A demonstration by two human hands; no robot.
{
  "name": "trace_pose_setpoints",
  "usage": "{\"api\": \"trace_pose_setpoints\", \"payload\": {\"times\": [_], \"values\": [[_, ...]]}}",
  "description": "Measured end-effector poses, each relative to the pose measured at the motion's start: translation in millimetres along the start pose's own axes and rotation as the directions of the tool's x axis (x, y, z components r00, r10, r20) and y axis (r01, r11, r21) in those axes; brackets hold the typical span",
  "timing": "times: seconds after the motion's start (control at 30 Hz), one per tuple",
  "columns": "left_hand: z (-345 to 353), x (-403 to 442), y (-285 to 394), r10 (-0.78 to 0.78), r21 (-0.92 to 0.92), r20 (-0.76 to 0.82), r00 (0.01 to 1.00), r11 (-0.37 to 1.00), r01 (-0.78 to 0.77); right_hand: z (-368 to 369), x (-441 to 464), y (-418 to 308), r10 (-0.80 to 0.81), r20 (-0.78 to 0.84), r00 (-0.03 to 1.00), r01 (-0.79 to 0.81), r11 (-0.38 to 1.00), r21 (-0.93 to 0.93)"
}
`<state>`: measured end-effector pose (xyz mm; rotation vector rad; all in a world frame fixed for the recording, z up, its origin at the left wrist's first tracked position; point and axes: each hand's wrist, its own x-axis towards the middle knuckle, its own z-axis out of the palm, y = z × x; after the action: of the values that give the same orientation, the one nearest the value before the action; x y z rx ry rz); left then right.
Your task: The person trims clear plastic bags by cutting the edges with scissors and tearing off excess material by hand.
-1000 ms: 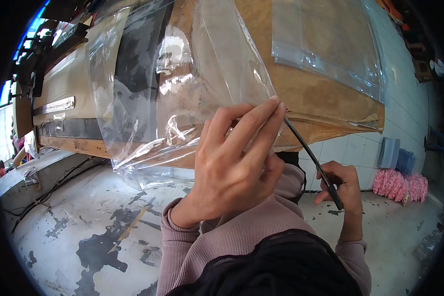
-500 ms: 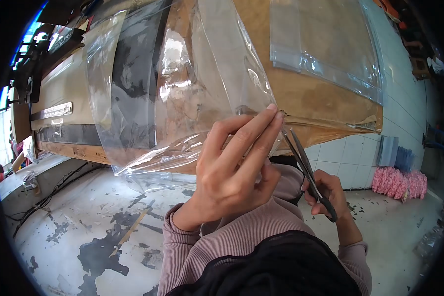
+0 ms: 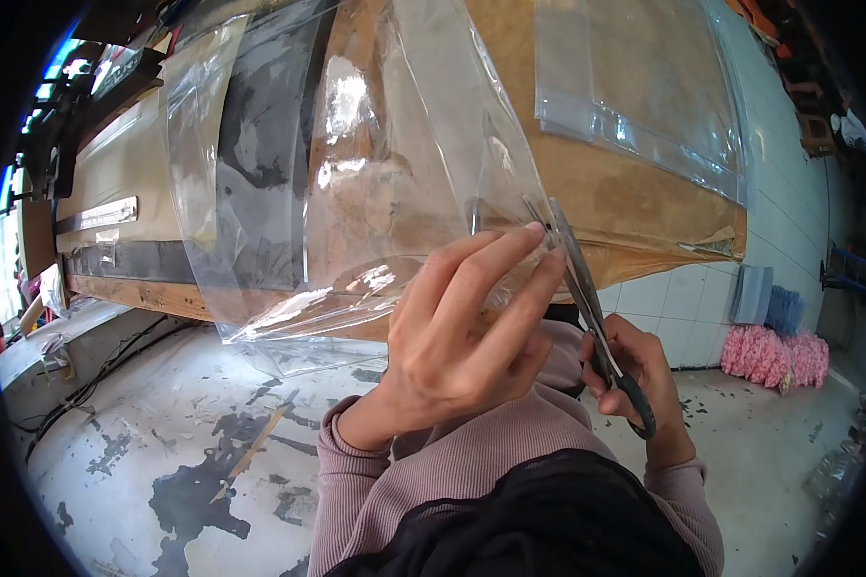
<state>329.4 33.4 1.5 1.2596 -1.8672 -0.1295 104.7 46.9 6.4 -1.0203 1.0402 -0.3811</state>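
My left hand (image 3: 462, 332) is closed on the edge of a large clear plastic sheet (image 3: 433, 192), pinching it near the fingertips. The sheet drapes over the work table and hangs past its front edge in shiny folds. In my right hand (image 3: 635, 370) is a pair of dark-handled scissors (image 3: 583, 279), gripped by the handles. Its blades point up and stand at the sheet's edge, right beside my left fingertips. One blade tip shows through the plastic, left of the edge. How far the blades are parted near the pivot is hard to make out.
More clear plastic sheets (image 3: 635, 87) lie on the brown table surface (image 3: 625, 183) at the right. A metal ruler-like strip (image 3: 106, 213) lies at the far left. Pink bundled material (image 3: 775, 358) rests on the floor, with cables (image 3: 96, 385) at the lower left.
The scissors have moved up, and their blades now reach the sheet's edge beside my left fingers. My left index and middle fingertips have spread apart slightly.
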Motion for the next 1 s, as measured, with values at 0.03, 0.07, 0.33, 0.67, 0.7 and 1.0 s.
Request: {"api": "trace_pose_setpoints", "payload": {"times": [0.03,0.07,0.33,0.67,0.7,1.0], "values": [[0.5,0.3,0.9,-0.02,0.002,-0.005,1.0,1.0,0.02,2.1,-0.1,-3.6,0.003,-0.014,1.0,-0.003,1.0,-0.01],[0.9,0.6,3.2,-0.041,0.003,-0.008,0.999,0.999,0.041,3.8,0.1,-5.8,-0.007,-0.024,1.0,0.006,1.0,-0.031],[-3.1,2.9,5.1,-0.074,0.021,0.053,0.996,0.997,0.073,6.5,5.1,-14.5,-0.033,-0.07,0.997,0.026,0.994,-0.103],[0.4,-6.8,-3.3,0.01,0.028,-0.016,1.0,1.0,-0.01,19.7,4.7,-19.0,-0.187,-0.138,0.973,0.173,0.979,-0.11],[3.0,-6.1,-5.8,0.042,0.026,-0.074,0.996,0.999,-0.04,21.8,8.0,-20.9,-0.192,-0.216,0.957,0.189,0.981,-0.038],[6.9,-5.9,-3.2,0.078,0.005,-0.089,0.993,0.997,-0.077,21.4,7.3,-7.6,-0.069,-0.081,0.994,0.072,0.997,0.026]]}}
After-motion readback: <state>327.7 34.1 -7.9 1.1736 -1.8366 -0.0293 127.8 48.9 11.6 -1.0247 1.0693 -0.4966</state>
